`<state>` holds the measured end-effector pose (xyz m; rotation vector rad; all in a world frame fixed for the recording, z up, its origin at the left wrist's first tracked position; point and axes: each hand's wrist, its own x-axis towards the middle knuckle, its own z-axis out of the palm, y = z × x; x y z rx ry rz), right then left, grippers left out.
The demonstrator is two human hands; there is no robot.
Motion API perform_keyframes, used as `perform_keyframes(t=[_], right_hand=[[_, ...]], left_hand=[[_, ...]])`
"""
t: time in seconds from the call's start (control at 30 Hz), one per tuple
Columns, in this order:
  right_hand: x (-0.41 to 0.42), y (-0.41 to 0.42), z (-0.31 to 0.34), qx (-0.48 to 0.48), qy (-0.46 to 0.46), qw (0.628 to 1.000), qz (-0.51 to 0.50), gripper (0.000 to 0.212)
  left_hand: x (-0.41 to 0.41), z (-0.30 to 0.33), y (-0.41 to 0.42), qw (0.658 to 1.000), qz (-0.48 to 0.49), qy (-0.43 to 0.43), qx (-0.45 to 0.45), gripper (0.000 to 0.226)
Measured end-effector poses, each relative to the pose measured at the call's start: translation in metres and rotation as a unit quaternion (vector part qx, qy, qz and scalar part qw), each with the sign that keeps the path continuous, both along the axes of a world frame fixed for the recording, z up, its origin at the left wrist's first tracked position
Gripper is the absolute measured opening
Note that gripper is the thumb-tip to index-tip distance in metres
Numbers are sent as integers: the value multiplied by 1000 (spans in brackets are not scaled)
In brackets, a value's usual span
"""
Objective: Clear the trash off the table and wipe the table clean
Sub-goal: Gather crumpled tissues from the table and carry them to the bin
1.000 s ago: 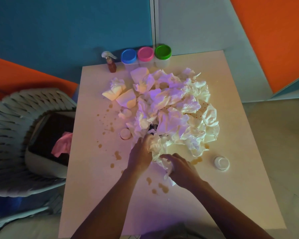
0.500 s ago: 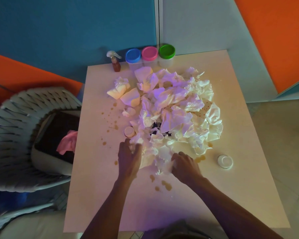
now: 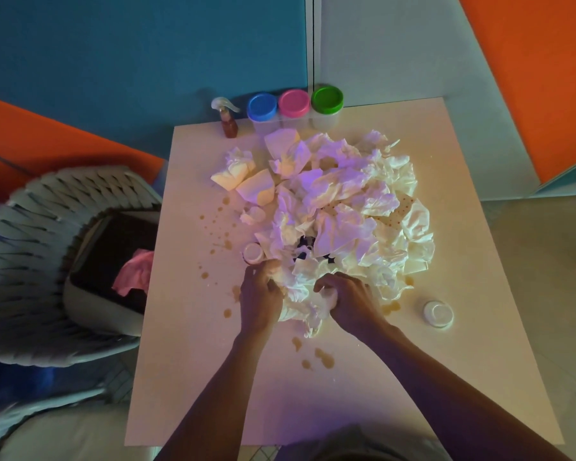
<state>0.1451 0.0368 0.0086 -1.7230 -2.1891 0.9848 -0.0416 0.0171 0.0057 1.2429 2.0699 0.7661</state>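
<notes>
A big heap of crumpled white paper tissues (image 3: 340,207) covers the middle of the pale square table (image 3: 463,377). My left hand (image 3: 260,301) grips the heap's near left edge, fingers curled into the paper. My right hand (image 3: 353,304) grips a wad at the near edge, just to the right. A small white cup (image 3: 253,252) stands at the heap's left side, close to my left hand. Another small white cup (image 3: 439,313) stands alone at the right. Brown liquid spots (image 3: 323,357) dot the table left of and in front of the heap.
A dark bin (image 3: 113,261) with a pink cloth (image 3: 133,277) in it sits on a woven grey chair (image 3: 30,244) left of the table. A brown spray bottle (image 3: 228,119) and three tubs with blue (image 3: 261,106), pink (image 3: 294,103) and green (image 3: 326,99) lids line the far edge.
Both hands have closed in on the heap's near edge and bunched the tissues between them. My left hand has moved up towards the small cup.
</notes>
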Motion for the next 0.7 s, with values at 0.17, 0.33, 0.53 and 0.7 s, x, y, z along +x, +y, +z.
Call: perform_keyframes(t=[0.17, 0.33, 0.53, 0.7], right_hand=[[-16, 15, 4, -34, -43, 998, -13, 41], [-28, 27, 0, -51, -97, 993, 52, 70], [-33, 33, -23, -73, -165, 979, 95, 76], [-29, 32, -36, -82, -171, 979, 73, 67]], left_hand=[[9, -6, 9, 982, -86, 87, -141, 14], [19, -29, -2, 948, -173, 188, -190, 51], [17, -38, -4, 947, -176, 235, -130, 30], [12, -36, 0, 958, -179, 187, -126, 33]])
